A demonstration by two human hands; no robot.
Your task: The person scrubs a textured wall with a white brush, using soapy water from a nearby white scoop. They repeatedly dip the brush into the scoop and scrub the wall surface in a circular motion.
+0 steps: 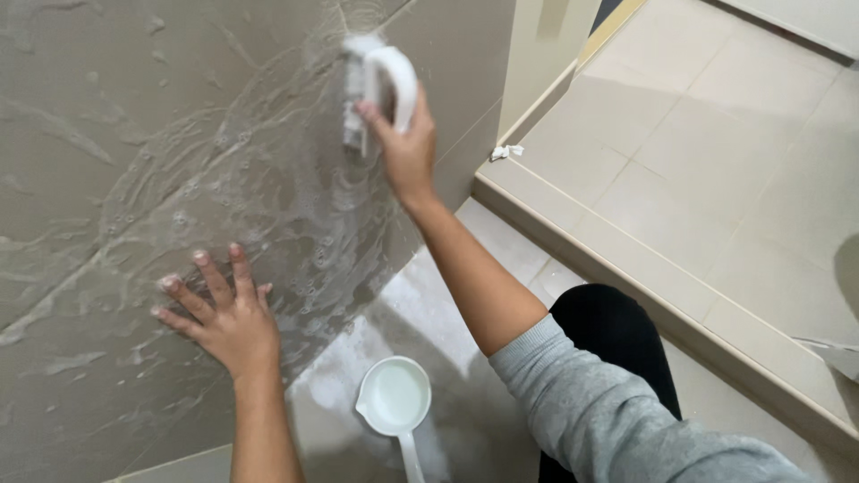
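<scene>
Nearest the camera, a grey sleeve (608, 402) is pushed up past the elbow of the right arm, and a dark-clad knee (613, 331) sits just beside it. Between the two forearms, a white ladle-like scoop (394, 398) lies on the wet floor (447, 313), its bowl holding pale milky water and its handle pointing toward the bottom edge of the view; foam is spread over the tiles around it.

A little further on, the left hand (224, 317) is pressed flat against the grey tiled wall (107, 161), fingers spread wide and holding nothing (the palm seems to bear on the wall, though the contact itself is hidden under the hand).

Higher up and further away, the right hand (407, 148) is closed around the looped handle of a white scrubbing brush (371, 85), fingers threaded through the loop. The brush is held against the wall, near a tile joint, and its outline is blurred. Soapy streaks and bubbles curve across the wall between the two hands.

Beyond, to the right, a raised tiled step (573, 241) runs diagonally, with a small white scrap (506, 152) lying at its far end near the wall corner, and pale floor tiles (716, 134) stretch away past it.
</scene>
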